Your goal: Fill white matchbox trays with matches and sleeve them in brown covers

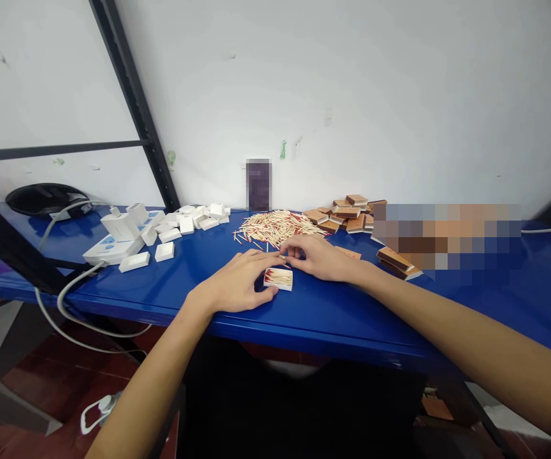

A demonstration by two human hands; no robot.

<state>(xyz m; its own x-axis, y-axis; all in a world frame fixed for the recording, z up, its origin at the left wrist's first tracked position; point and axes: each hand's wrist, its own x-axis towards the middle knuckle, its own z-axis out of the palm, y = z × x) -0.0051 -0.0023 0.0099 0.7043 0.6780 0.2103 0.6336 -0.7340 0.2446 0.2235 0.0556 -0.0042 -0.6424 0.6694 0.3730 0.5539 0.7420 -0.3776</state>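
One white matchbox tray [285,286] lies open side up on the blue desk [332,309], just in front of a heap of loose matches [279,225]. My left hand [237,280] is spread around it: the thumb is at the near edge, while the other fingers reach past the far side, probably to keep the tray from sliding. It does not look clenched, though I can't tell how firmly the thumb presses. My right hand [316,256] is beyond the tray, beside the heap, its fingertips drawn together close to my left index finger. A pale sliver shows there, but I can't make out whether I'm pinching a match or only touching one.

Inside the tray, red-tipped matchsticks [279,278] lie lengthwise, most heads toward the left, an arrangement that I'd say suits the narrow shape.

More white trays [186,224] are heaped on the left; from here I can't see into most of them. On the right, brown matchboxes [349,212] are stacked loosely, their contents hidden. Keeping the three kinds apart around me seems meant to put each within easy reach. Left of the trays sits a power strip [107,250] with plugged-in chargers [121,226].
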